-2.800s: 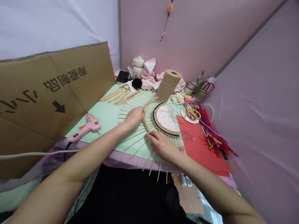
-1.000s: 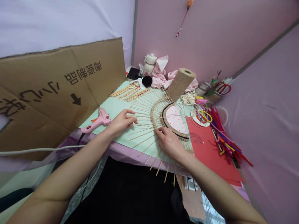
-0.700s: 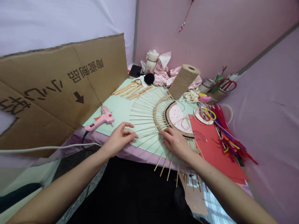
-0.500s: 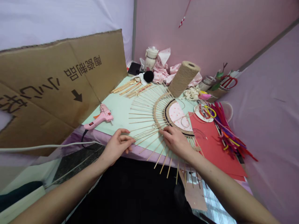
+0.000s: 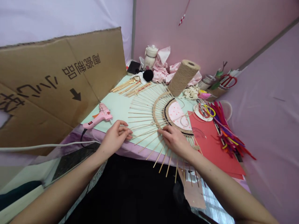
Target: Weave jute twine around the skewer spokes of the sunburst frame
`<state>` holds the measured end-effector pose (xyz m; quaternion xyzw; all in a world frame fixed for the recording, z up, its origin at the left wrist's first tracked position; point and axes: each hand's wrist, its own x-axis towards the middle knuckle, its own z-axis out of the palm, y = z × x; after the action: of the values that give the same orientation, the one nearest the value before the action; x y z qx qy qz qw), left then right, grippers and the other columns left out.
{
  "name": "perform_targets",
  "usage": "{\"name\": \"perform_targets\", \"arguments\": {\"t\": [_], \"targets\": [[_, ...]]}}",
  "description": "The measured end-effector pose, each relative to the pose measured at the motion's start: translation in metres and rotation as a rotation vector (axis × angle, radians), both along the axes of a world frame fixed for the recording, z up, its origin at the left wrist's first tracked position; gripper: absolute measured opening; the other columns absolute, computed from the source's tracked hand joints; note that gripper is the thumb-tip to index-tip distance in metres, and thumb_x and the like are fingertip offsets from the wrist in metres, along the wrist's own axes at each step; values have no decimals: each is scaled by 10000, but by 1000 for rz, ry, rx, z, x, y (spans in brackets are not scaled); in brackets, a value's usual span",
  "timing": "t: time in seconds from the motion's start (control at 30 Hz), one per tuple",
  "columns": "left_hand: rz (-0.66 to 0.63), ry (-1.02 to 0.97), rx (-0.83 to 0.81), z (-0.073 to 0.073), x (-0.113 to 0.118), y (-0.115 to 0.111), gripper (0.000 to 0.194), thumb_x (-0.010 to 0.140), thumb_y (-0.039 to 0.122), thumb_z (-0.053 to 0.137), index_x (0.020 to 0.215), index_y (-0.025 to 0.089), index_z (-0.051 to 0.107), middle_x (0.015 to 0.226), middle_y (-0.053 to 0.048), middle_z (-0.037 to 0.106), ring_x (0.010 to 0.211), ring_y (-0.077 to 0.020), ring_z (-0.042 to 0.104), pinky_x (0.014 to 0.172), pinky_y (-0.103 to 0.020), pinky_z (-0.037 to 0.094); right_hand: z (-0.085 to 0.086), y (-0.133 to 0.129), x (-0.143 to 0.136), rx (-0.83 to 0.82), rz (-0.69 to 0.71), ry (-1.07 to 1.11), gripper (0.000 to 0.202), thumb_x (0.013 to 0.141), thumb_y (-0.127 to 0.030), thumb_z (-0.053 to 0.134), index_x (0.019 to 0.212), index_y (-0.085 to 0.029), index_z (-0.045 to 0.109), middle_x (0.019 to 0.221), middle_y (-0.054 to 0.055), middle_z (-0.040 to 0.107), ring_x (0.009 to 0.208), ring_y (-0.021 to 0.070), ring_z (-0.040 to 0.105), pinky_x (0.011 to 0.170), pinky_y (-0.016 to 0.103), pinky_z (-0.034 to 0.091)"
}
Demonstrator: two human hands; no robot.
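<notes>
A half-round woven piece (image 5: pixel 178 115) with a pink dotted centre lies on the pale green sheet (image 5: pixel 112 101), its thin sticks fanning out to the left and over the table's front edge. Beyond the centre, a band of twine (image 5: pixel 156 109) runs through the sticks. My left hand (image 5: pixel 119 135) has its fingertips closed at the outer end of a stick. Near the lower end of the twine band, my right hand (image 5: pixel 174 138) pinches at the sticks and twine; its fingertips partly hide what they hold.
A pink glue gun (image 5: pixel 100 116) lies at the left, near cardboard (image 5: pixel 93 71). Behind the piece stand a twine spool (image 5: pixel 184 76) and a bottle (image 5: pixel 150 57). Loose sticks (image 5: pixel 130 87) lie at the back; red paper (image 5: pixel 210 146) and coloured pipe cleaners (image 5: pixel 227 130) are at the right.
My left hand has moved slightly up and to the left along the stick ends. My right hand stays at the twine band.
</notes>
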<state>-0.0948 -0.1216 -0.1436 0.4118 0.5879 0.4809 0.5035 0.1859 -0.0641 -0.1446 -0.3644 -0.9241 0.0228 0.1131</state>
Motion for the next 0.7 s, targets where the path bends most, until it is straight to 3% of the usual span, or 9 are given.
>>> {"name": "perform_targets", "arguments": {"t": [0.13, 0.27, 0.43, 0.57, 0.7], "targets": [[17, 11, 77, 14, 10, 38, 257, 743, 239, 675, 904, 194, 481, 748, 19, 681, 691, -151, 718, 695, -275, 569, -1, 0, 0, 0, -2, 13, 317, 959, -152, 460, 1208, -198, 649, 1104, 120, 632, 978, 236, 581, 855, 375, 489], [47, -51, 242, 25, 32, 90, 207, 749, 137, 640, 872, 181, 479, 719, 43, 633, 688, -119, 701, 743, -280, 573, 0, -1, 1, -4, -4, 9, 317, 950, -150, 477, 1209, -210, 649, 1113, 112, 633, 984, 235, 581, 859, 371, 486], [194, -73, 290, 22, 51, 145, 207, 750, 89, 611, 833, 184, 448, 670, 43, 626, 603, -101, 662, 699, -264, 565, 2, -1, 1, -28, -2, 12, 330, 959, -146, 462, 1233, -209, 636, 1129, 115, 633, 1000, 229, 584, 866, 370, 487], [191, -84, 250, 15, 50, 155, 218, 743, 68, 596, 832, 189, 439, 664, 48, 631, 612, -106, 673, 715, -270, 567, 3, -1, 1, -46, -3, 22, 324, 954, -143, 473, 1224, -211, 639, 1130, 111, 636, 1013, 226, 589, 876, 371, 486], [153, -135, 295, 21, 55, 152, 204, 762, 52, 577, 842, 185, 445, 671, 40, 645, 646, -110, 689, 753, -285, 575, 4, 0, 0, -47, -3, 24, 312, 967, -163, 454, 1222, -205, 628, 1104, 112, 646, 995, 232, 594, 860, 374, 488]]}}
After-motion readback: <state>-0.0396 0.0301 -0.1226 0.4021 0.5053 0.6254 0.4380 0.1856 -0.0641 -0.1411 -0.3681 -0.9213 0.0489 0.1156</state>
